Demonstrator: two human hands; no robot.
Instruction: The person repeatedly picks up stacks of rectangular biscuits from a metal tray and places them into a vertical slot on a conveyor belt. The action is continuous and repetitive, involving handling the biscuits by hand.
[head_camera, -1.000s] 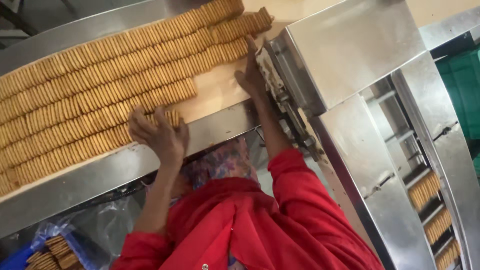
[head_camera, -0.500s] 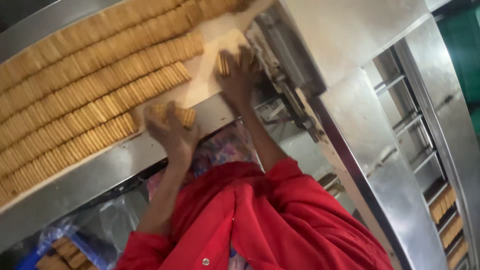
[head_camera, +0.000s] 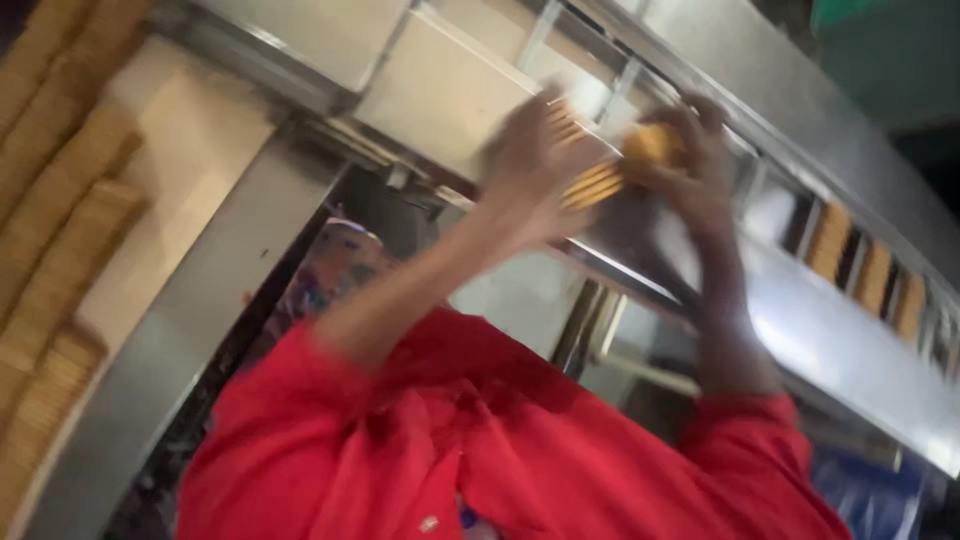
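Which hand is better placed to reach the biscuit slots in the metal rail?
Probably the right hand: it is nearer the biscuit slots, at that end of the biscuit stack held between it and the left hand.

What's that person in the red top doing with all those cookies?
A person in red sleeves holds a short stack of biscuits pressed between both hands, the left hand and the right hand. The hands are raised in front of a shiny metal machine. More biscuits stand on edge in slots along that machine to the right. Long rows of biscuits lie on the pale tray at the left. The picture is blurry, so finer details are hard to see.
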